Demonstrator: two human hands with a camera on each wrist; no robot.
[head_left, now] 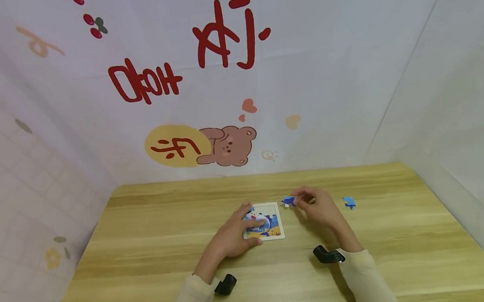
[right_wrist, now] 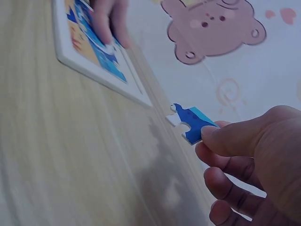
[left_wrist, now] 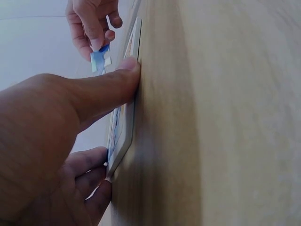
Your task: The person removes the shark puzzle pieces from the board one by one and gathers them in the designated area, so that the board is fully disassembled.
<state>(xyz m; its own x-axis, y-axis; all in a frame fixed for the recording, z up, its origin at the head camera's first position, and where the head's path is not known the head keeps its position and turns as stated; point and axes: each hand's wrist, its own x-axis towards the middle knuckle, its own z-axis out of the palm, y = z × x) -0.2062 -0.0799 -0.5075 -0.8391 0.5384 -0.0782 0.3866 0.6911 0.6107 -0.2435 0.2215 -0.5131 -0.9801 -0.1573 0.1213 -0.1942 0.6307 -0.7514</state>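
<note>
A white-framed jigsaw puzzle [head_left: 280,221] with a blue and yellow cartoon picture lies on the table; its upper part shows bare backing. Spread over its left side, my left hand [head_left: 231,235] rests with the thumb at the near edge and one finger across the picture. In the left wrist view other fingertips touch the frame's corner. My right hand [head_left: 321,206] pinches a blue and white puzzle piece [right_wrist: 193,125] between thumb and forefinger, held above the table just right of the frame's upper corner. The piece is apart from the frame.
Another blue puzzle piece [head_left: 349,203] lies on the wooden table [head_left: 160,252], right of my right hand. A white printed cloth wall [head_left: 325,68] stands behind the table, with similar walls at both sides. Each wrist wears a black device [head_left: 226,285].
</note>
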